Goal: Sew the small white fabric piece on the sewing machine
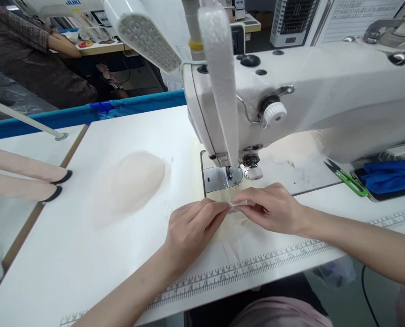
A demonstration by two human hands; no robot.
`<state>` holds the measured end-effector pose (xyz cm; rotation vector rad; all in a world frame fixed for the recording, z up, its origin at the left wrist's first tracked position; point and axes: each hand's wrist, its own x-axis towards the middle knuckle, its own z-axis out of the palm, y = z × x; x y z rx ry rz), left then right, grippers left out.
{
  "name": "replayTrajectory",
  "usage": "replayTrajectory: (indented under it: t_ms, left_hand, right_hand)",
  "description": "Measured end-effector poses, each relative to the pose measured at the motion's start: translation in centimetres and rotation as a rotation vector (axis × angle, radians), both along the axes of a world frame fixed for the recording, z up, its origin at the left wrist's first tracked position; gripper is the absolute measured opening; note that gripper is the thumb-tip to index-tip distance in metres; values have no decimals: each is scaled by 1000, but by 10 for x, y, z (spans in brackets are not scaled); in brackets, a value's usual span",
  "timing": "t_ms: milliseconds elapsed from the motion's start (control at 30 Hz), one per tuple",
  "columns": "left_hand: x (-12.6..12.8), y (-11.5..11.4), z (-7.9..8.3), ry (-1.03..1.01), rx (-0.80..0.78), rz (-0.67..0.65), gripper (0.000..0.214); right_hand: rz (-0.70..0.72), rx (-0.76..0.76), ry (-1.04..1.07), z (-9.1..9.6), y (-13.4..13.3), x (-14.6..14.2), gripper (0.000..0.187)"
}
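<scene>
My left hand (pixel 197 227) and my right hand (pixel 273 206) meet just in front of the sewing machine's needle plate (pixel 217 179). Thumb and fingers of both hands pinch a thin, whitish strip of fabric (pixel 234 205), which is mostly hidden by the fingertips. The presser foot (pixel 228 172) of the white sewing machine (pixel 209 104) sits directly beyond my fingers. Sheer, pale material seems to spread below my hands, but its edges are hard to make out against the white tabletop.
A thin beige oval piece (pixel 137 179) lies to the left. Green thread snips (pixel 350 179) rest at right beside a dark tray with blue cloth (pixel 393 177). Two beige rolled or tubular pieces (pixel 25 170) are at far left. A printed ruler (pixel 236 274) follows the front edge. Another person (pixel 28 54) is behind.
</scene>
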<state>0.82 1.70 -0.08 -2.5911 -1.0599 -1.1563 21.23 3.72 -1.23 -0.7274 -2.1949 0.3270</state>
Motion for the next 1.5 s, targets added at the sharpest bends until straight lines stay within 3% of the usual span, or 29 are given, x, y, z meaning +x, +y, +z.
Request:
replayTrajectory:
  t_ms: [333, 567, 933, 1367, 1500]
  left_hand:
    - [-1, 0, 0, 16, -1, 20, 11]
    - [0, 0, 1, 7, -8, 13, 11]
    - [0, 1, 1, 9, 21, -18, 10]
    - [0, 1, 1, 6, 15, -45, 10]
    - [0, 0, 0, 2, 12, -53, 10]
  right_hand:
    - [-7, -20, 2, 0, 0, 0, 19]
    - [39, 56, -11, 1, -1, 0, 15]
    - [12, 6, -91, 0, -1, 1, 22]
    - [37, -37, -123, -2, 0, 1, 11]
    - [51, 11, -119, -1, -1, 1, 10]
